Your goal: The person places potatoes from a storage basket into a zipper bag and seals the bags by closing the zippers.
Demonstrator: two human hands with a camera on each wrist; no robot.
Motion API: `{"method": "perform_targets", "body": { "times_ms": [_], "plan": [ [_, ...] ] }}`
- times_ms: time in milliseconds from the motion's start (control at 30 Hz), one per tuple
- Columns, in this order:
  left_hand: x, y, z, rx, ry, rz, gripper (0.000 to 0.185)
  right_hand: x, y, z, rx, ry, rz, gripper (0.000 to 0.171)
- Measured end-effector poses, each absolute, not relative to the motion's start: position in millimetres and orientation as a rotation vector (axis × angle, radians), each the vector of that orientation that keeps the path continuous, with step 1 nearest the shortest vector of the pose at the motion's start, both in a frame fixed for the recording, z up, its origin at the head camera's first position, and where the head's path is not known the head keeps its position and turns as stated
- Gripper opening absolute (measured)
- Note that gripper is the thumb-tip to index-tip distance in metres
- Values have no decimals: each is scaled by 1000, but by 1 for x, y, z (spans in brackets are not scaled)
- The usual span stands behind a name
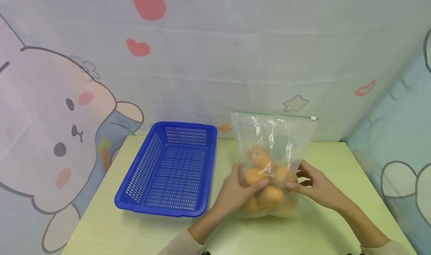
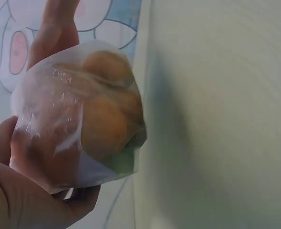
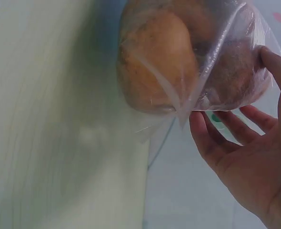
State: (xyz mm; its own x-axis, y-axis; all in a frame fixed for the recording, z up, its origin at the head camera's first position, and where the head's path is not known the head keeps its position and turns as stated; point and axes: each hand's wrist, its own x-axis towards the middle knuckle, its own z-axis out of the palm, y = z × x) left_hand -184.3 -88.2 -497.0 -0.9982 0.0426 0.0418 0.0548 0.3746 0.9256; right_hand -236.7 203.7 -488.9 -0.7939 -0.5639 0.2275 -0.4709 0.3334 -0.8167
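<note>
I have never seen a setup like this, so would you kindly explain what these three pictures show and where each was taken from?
No machine here: a person works with bare hands and wears three cameras. The wide picture comes from the head, looking down at a pale green table. The other two come from the wrists, so they look sideways and very close. On the table lies a blue basket with nothing visible in it, and beside it stands a clear zip bag of orange fruit. The left hand grips the bag's side; the right hand touches its other side with its fingers.
</note>
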Motion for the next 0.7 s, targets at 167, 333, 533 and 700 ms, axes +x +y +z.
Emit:
{"method": "perform_targets", "body": {
  "times_ms": [167, 333, 533, 700],
  "plan": [
    [-190, -75, -499, -81, -2749, -1718, 94, -231, 212, -494, -867, 2496, -1462, 16],
    [-189, -67, -510, -72, -2808, -1764, 87, -224, 221, -509, -750, 2449, -1511, 20],
    [-188, -70, -516, -82, -2828, -1804, 79, -222, 225, -520, -604, 2459, -1542, 33],
    [-188, -71, -521, -69, -2839, -1802, 79, -222, 223, -522, -535, 2488, -1536, 37]
  ]
}}
